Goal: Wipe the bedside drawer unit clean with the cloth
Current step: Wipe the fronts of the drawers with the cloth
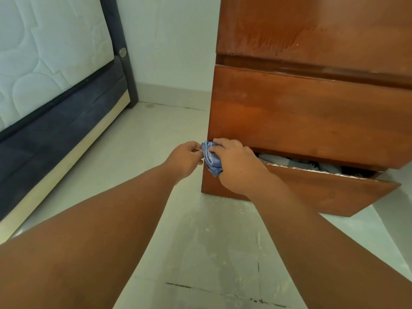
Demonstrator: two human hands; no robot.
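Bed (55, 97) is over on the left, and the wooden drawer unit (312, 112) stands on the right with its bottom drawer (323, 192) hanging partly open. The right hand (236, 166) is curled round a bunched blue cloth (211, 159) at the unit's near left corner, and the left hand (185, 157) pinches the cloth's left edge.

The lone head-worn view looks forward and down, close to the drawer unit (312, 112).
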